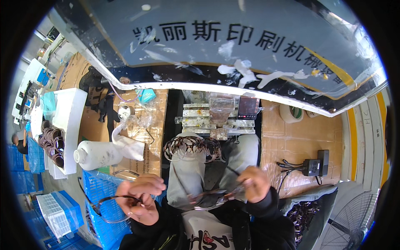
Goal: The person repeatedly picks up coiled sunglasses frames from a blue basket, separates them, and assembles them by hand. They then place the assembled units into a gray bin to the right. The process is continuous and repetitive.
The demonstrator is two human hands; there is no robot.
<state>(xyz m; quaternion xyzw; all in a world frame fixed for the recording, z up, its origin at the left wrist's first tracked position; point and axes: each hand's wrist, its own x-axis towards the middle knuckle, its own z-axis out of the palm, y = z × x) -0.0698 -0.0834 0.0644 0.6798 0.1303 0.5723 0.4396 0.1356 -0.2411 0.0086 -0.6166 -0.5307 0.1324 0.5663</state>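
At the lower left, my left hand is closed around a pair of brown tortoiseshell eyeglasses, whose rims stick out to the left over a blue basket. My right hand pinches another pair of eyeglasses near its right side. This pair hangs over my lap with a temple pointing up and left; motion blurs it a little. Several more tortoiseshell eyeglasses rest bunched together across my grey-clad thigh, beyond both hands.
Left: blue basket, white bottle, white foam box with eyeglasses. Ahead: metal fixture, small dark-screened device, large overhanging panel. Right: tape roll, black power adapters, eyeglasses-filled grey bag, fan.
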